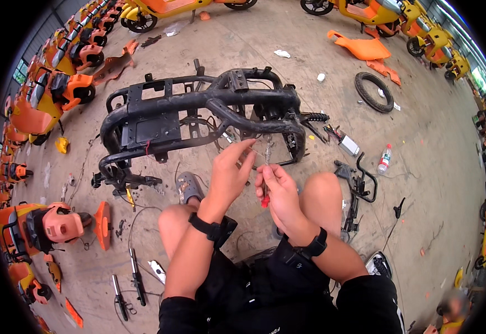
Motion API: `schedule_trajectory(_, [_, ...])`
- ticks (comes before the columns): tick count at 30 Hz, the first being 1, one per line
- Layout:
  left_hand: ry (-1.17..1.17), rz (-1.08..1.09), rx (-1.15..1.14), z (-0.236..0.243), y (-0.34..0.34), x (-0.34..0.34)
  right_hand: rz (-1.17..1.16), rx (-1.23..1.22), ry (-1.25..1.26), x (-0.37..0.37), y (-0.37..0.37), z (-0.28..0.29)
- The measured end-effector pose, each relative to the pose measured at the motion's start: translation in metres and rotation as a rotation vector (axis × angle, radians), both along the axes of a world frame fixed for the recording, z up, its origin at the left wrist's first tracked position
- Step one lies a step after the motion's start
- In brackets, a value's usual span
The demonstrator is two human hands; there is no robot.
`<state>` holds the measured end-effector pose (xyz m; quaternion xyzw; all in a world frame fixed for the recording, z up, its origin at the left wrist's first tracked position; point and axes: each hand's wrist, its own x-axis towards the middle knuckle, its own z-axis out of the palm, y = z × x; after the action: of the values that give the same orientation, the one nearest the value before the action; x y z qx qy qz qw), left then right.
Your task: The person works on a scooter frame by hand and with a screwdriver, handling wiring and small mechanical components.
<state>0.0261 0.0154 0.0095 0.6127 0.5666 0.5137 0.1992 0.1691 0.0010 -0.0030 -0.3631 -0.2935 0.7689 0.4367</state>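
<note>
My right hand (280, 192) is closed around a short length of cable. Its silvery-grey, twisted-looking end (268, 156) points up beyond the fingertips, and a red piece (265, 202) hangs below them. Just to its left, my left hand (234, 170) has its fingers bent and drawn close together near that grey end. A thin strand seems to run from these fingertips to the cable, too fine to make out. Right in front of both hands lies a black scooter frame (184, 103) with loose wires.
Shock absorbers (136, 276) lie at lower left. On the right are a silver box with wires (348, 146), a plastic bottle (385, 159), a black bent bar (367, 179) and a tyre (374, 92). Orange panels (365, 48) and rows of yellow-orange scooters (53, 103) lie farther out.
</note>
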Motion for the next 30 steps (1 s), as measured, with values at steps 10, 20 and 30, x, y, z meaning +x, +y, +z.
schedule_trajectory(10, [0.092,0.078,0.145,-0.010,0.000,0.011,-0.005,0.010,0.020,0.000,-0.001,0.007])
schedule_trajectory(20, [0.081,0.067,0.126,-0.020,0.001,0.009,-0.027,0.045,0.038,0.000,-0.001,0.003])
schedule_trajectory(30, [0.092,0.084,0.122,-0.018,-0.002,0.008,-0.021,0.066,0.018,-0.001,-0.001,0.003])
